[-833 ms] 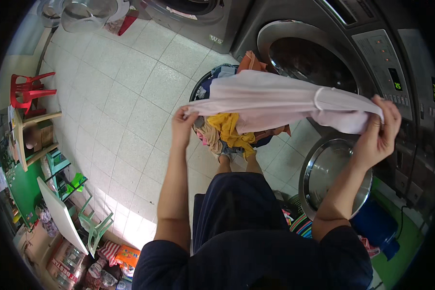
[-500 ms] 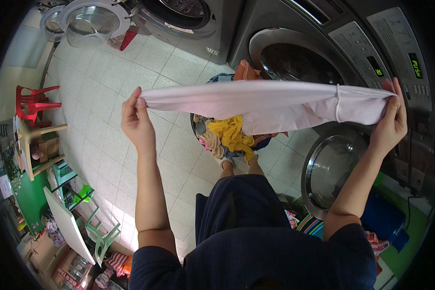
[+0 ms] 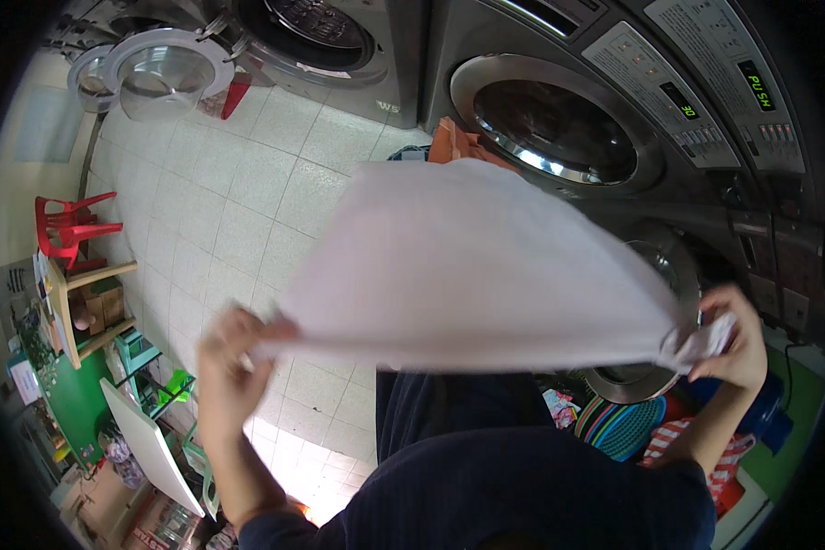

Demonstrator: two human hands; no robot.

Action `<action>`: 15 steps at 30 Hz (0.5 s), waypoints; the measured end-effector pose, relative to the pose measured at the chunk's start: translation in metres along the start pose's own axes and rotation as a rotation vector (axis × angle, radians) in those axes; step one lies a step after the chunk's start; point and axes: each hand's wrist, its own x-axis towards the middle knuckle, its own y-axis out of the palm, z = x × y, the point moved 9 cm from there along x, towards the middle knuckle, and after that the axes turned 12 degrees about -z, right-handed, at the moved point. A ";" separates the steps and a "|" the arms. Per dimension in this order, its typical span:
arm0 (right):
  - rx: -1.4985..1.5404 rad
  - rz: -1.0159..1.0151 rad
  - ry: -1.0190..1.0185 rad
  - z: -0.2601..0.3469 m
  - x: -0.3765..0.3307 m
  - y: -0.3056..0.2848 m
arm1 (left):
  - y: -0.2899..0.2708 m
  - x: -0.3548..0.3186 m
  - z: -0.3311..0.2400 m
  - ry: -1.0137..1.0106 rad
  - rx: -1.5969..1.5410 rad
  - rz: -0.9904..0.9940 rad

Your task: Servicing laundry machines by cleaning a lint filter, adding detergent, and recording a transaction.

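A pale pink cloth (image 3: 486,266) is stretched wide in front of me, its far part billowing up and blurred. My left hand (image 3: 234,357), smeared a little by motion, pinches its near left corner. At the near right corner my right hand (image 3: 735,344) is closed on a bunched, gathered end. The cloth hides most of the laundry heap on the floor beyond my legs. Past its far edge an orange-brown garment (image 3: 454,142) pokes out, with a bit of blue fabric (image 3: 408,153) beside it.
Dark front-loading machines (image 3: 545,119) stand ahead and right, one with its round door (image 3: 628,378) swung open. Toward the left are a red plastic chair (image 3: 69,229), a wooden table (image 3: 60,298) and a white board (image 3: 151,449). Low right are a striped round basket (image 3: 619,426) and blue jug (image 3: 765,426).
Both hands have come down nearer my body, still holding the cloth's ends. The taut narrow strip of cloth has fanned out into a broad sheet billowing away from me.
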 end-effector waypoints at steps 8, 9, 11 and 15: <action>0.364 0.277 0.132 -0.052 -0.045 0.005 | 0.051 -0.096 -0.002 -0.340 -0.403 0.876; 0.387 0.235 0.134 -0.059 -0.035 0.006 | 0.056 -0.094 0.007 -0.406 -0.366 0.887; 0.318 0.122 0.161 -0.080 -0.014 0.009 | 0.068 -0.096 0.041 -0.600 -0.350 0.867; 0.018 -0.036 0.163 -0.119 0.062 0.043 | 0.096 -0.056 0.102 -0.832 -0.344 0.589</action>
